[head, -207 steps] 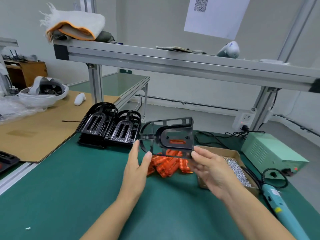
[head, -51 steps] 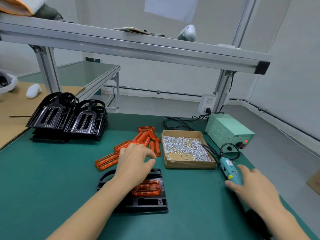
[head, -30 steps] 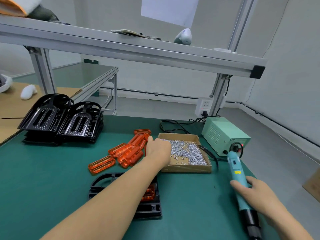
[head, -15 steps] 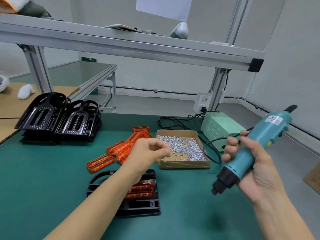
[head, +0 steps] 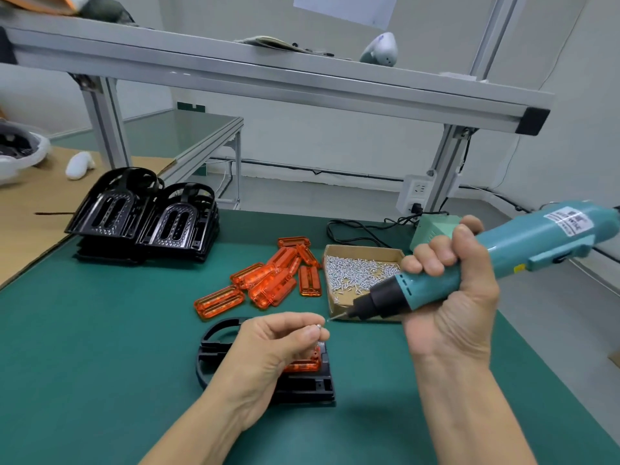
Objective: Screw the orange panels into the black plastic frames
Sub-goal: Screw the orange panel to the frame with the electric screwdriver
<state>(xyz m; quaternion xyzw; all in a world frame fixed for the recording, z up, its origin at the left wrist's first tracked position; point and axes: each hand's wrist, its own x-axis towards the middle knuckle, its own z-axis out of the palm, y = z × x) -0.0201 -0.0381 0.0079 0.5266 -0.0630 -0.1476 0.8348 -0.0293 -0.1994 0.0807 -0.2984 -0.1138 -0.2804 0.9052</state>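
Bright, even room light; soft shadows on the green surface (head: 100,330); straight shelf rail (head: 268,85) bows from wide-angle distortion.

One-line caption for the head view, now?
Left hand pinches a screw at the tip of the screwdriver held by the right hand.

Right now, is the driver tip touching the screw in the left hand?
Apart. The head view shows green mat between the driver tip and the screw pinched by the left hand.
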